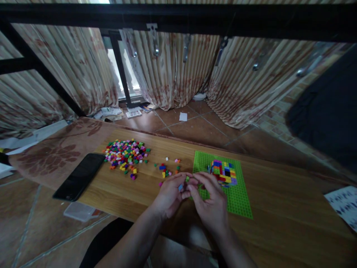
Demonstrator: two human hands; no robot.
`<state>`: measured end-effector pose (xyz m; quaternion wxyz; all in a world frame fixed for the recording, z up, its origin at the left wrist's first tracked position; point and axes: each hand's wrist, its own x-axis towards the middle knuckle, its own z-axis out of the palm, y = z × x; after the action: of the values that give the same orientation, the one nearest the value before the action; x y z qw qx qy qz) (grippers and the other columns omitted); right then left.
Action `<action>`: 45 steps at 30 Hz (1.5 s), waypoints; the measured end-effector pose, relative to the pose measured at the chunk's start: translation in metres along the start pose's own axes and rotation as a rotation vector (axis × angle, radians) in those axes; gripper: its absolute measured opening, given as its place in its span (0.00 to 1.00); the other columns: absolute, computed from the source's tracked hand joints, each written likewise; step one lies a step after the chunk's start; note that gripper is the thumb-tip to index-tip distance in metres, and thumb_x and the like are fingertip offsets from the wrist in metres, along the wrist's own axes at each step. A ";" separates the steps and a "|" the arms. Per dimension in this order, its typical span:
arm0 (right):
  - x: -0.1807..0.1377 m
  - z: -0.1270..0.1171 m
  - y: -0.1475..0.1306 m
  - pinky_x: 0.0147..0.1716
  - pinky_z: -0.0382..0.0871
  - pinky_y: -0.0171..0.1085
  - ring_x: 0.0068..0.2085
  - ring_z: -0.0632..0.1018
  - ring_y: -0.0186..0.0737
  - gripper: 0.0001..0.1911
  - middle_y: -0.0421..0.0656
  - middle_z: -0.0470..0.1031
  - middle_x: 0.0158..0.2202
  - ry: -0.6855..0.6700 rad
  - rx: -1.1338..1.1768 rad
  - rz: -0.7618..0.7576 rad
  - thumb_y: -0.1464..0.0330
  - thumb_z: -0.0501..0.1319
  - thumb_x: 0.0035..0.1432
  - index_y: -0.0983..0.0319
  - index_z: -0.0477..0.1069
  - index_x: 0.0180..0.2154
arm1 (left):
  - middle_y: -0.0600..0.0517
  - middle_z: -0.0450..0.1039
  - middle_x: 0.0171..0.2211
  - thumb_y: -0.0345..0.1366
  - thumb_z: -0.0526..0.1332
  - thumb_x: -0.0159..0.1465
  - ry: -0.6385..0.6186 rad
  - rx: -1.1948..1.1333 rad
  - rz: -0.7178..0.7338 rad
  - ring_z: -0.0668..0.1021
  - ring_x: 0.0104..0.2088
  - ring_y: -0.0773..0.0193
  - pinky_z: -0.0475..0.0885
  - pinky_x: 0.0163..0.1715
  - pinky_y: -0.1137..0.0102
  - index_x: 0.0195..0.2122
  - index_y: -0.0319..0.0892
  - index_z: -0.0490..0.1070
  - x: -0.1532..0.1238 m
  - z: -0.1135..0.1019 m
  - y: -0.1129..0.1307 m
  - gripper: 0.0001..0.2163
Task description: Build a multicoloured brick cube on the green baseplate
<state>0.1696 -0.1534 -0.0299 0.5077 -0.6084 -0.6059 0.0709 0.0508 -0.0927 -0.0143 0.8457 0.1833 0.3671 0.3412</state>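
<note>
My left hand [170, 193] and my right hand [210, 201] meet over the near edge of a wooden table [279, 208], fingers pinched together. Between the left fingers shows a small blue brick [180, 187]; a tiny green piece [187, 179] sits at the touching fingertips. Just right of the hands lies a green baseplate [237, 197] carrying a multicoloured block build [223, 172]. A heap of small coloured bricks [125, 152] lies to the left, and a few loose bricks [166, 171] lie between heap and plate.
A black phone [79, 176] rests at the table's left end, half on a brown flowered cloth [55, 149]. A clear plastic lid [79, 211] lies on the tiled floor below. Striped curtains [173, 67] hang behind. Printed paper [344, 204] sits at far right.
</note>
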 end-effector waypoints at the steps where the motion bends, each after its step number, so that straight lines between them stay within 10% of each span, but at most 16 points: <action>1: 0.000 -0.002 0.001 0.45 0.75 0.41 0.47 0.77 0.42 0.12 0.46 0.75 0.47 -0.017 -0.022 -0.003 0.69 0.61 0.62 0.58 0.75 0.48 | 0.48 0.76 0.30 0.29 0.61 0.62 -0.013 0.006 0.010 0.76 0.26 0.70 0.73 0.27 0.77 0.34 0.36 0.75 0.001 0.002 -0.002 0.04; 45: -0.012 -0.025 0.010 0.46 0.73 0.47 0.47 0.75 0.46 0.10 0.46 0.75 0.45 -0.036 -0.193 0.059 0.66 0.59 0.64 0.57 0.76 0.45 | 0.46 0.74 0.34 0.43 0.56 0.69 -0.041 -0.039 -0.112 0.76 0.33 0.65 0.71 0.37 0.71 0.36 0.34 0.76 0.004 0.023 -0.009 0.16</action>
<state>0.1911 -0.1739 -0.0317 0.4334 -0.6707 -0.6007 0.0381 0.0735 -0.0981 -0.0064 0.8741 0.1528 0.3528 0.2967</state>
